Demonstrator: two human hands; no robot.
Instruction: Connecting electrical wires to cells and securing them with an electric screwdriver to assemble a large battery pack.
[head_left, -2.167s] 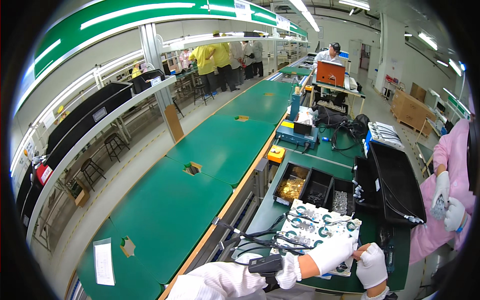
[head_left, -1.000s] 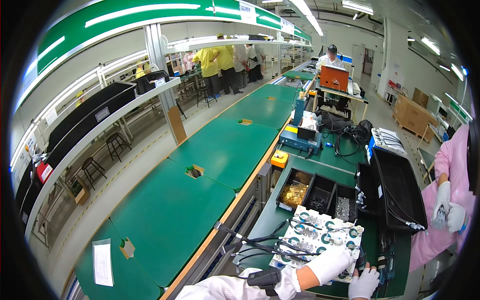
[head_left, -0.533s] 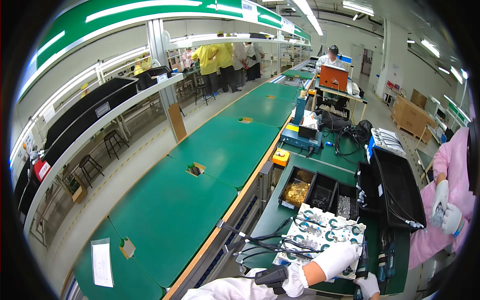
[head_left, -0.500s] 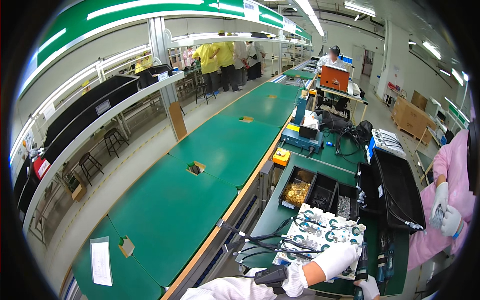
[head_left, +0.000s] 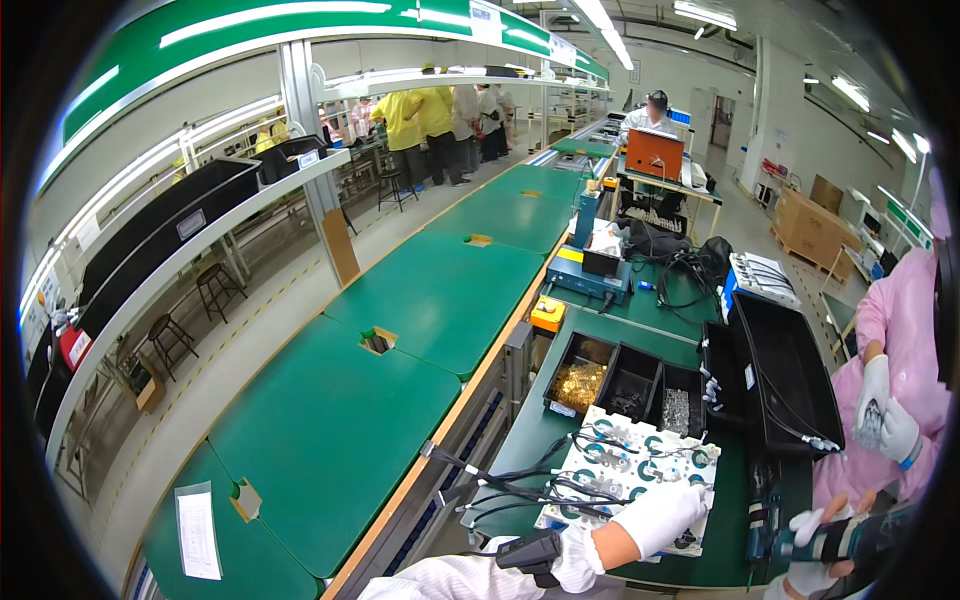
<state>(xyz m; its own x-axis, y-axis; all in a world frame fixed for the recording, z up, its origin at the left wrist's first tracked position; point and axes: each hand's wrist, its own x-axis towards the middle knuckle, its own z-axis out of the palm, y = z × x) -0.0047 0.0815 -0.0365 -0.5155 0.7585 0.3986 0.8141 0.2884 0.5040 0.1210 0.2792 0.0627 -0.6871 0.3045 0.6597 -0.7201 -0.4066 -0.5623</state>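
My left hand, in a white glove, rests on the right part of a white plate assembly with green round parts and black cables. Its fingers are curled together over the plate; whatever may be under them is hidden. At the lower right, my right hand, gloved with some fingertips bare, is wrapped round a teal and black power screwdriver. This tool lies nearly level, off to the right of the plate. Another power screwdriver stands beside it. Black cables run out from the plate's left side.
Behind the plate are bins of gold parts, dark parts and silver screws. A large black tray holds cables. At the right, a co-worker in pink handles small clear parts. The green conveyor runs along the left.
My right hand has brought the power screwdriver from upright beside the plate out to the right and tilted it nearly level. My left hand stays on the plate. The view has shifted slightly.
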